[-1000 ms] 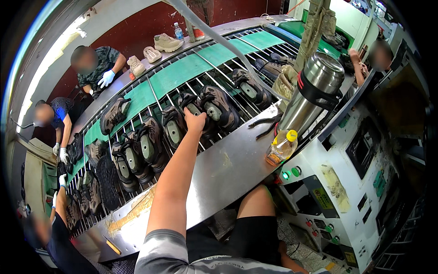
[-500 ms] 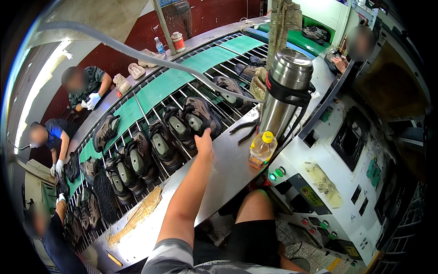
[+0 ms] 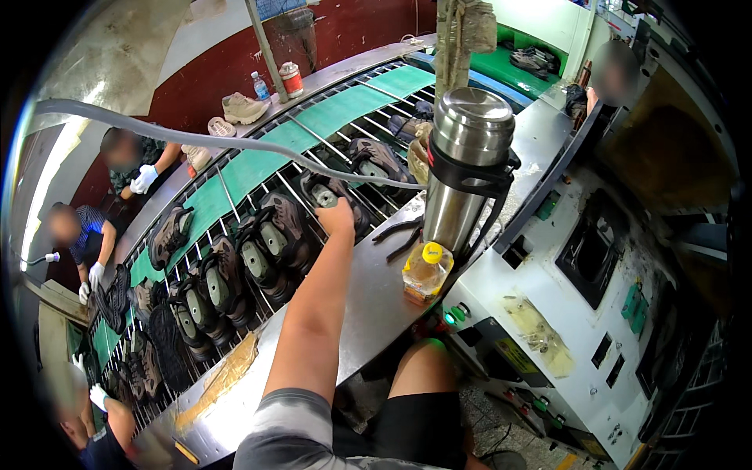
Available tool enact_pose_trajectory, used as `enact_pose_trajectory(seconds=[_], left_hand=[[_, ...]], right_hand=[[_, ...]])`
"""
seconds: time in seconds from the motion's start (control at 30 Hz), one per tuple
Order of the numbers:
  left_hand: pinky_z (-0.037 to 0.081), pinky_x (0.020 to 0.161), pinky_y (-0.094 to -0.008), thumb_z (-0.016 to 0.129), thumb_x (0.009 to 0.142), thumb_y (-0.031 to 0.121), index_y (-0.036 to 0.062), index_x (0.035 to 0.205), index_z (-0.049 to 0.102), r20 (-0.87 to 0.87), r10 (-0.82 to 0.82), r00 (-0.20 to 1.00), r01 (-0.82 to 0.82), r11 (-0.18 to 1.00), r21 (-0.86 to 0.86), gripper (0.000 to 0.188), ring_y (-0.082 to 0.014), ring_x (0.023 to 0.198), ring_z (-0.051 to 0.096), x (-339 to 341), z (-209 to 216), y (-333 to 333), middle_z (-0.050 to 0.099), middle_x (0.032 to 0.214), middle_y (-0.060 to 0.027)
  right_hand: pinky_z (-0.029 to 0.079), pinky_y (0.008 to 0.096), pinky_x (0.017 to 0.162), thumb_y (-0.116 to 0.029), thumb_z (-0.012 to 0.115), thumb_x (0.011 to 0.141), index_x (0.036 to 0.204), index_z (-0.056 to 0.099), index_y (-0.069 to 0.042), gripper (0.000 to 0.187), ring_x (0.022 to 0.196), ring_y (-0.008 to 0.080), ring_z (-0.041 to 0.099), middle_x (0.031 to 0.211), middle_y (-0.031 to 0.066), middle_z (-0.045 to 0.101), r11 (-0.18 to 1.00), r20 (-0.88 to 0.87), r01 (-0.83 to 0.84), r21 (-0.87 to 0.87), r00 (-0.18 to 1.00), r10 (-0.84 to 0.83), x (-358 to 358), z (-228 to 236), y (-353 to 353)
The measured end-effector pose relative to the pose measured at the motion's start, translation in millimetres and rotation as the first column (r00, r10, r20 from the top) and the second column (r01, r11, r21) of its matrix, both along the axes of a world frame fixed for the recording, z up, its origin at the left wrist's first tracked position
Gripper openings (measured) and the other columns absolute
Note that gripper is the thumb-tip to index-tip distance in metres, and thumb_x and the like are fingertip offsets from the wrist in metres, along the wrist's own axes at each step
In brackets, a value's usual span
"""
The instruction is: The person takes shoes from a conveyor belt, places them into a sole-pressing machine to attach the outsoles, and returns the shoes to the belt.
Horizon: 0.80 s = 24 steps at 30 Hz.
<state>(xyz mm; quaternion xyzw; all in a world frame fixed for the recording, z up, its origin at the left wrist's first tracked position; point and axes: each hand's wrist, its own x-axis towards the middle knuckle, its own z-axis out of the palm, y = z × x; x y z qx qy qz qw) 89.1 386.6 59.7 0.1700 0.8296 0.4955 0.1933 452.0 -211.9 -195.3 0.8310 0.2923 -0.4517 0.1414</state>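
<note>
My left hand (image 3: 337, 217) reaches out over the slatted metal rack (image 3: 278, 182) with its fingers closed on the near end of a grey-brown shoe (image 3: 324, 194). This shoe has a greenish-grey shoe last in its opening, and its far side is partly hidden. Just left of it, with a gap between, stands a similar shoe (image 3: 285, 225). Several more shoes on lasts, such as one (image 3: 221, 282) nearer to me, line the rack. My right hand lies outside the view.
A steel thermos (image 3: 454, 213), a yellow-capped bottle (image 3: 428, 276) and black-handled pliers (image 3: 401, 233) stand or lie on the metal ledge to the right. A grey cable (image 3: 235, 144) hangs across the rack. Gloved co-workers (image 3: 144, 178) sit along the left. A control cabinet (image 3: 501, 301) flanks my right.
My left hand has shifted the shoe slightly away from me and right, widening the gap to its neighbour. The view has turned a little. At lower left, a co-worker's gloved hands have moved.
</note>
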Motion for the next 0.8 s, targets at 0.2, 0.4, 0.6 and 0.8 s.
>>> enact_pose_trajectory(seconds=[0.2,0.4,0.6,0.8], left_hand=[[0.043,0.100,-0.0481,0.077,0.073,0.036,-0.0032,0.141,0.025,0.055,-0.112,0.992,0.118,0.984,-0.132,0.094,-0.0427,0.121,0.049,12.3,4.5,20.7,0.040,0.135,-0.0273],[0.038,0.103,-0.0427,0.083,0.069,0.030,-0.0115,0.127,0.048,-0.357,-0.127,0.925,0.241,0.924,0.297,0.080,-0.0369,0.119,0.051,7.9,16.6,-69.9,0.053,0.126,-0.0281],[0.045,0.096,-0.0352,0.079,0.077,0.019,-0.0101,0.124,0.043,0.153,0.117,0.981,-0.186,0.778,0.600,0.066,-0.0253,0.109,0.056,-55.9,-52.9,-128.4,0.054,0.125,-0.0175],[0.038,0.101,-0.0500,0.083,0.062,0.056,-0.0104,0.119,0.037,-0.033,0.432,0.901,-0.428,0.900,0.080,0.099,-0.0456,0.116,0.045,-60.1,-33.1,-82.0,0.042,0.123,-0.0305]], right_hand=[[0.049,0.0488,0.079,-0.027,0.047,0.095,0.098,0.068,-0.011,0.026,0.091,0.0328,0.062,0.097,0.0125,0.065,0.994,-0.023,-0.048,0.097,0.998,0.051,7.0,22.6,2.3],[0.049,0.0492,0.078,-0.026,0.048,0.094,0.098,0.069,-0.010,0.026,0.090,0.0336,0.063,0.097,0.0136,0.066,0.986,-0.044,-0.043,0.158,0.998,0.051,3.7,27.9,2.2],[0.050,0.0496,0.077,-0.025,0.050,0.092,0.098,0.069,-0.008,0.026,0.090,0.0343,0.063,0.097,0.0147,0.067,0.969,-0.044,-0.092,0.228,0.993,0.105,7.5,26.5,4.8],[0.050,0.0499,0.075,-0.024,0.051,0.091,0.098,0.070,-0.006,0.026,0.089,0.0351,0.064,0.096,0.0158,0.067,0.946,-0.054,-0.131,0.296,0.987,0.153,13.9,26.0,-0.4]])
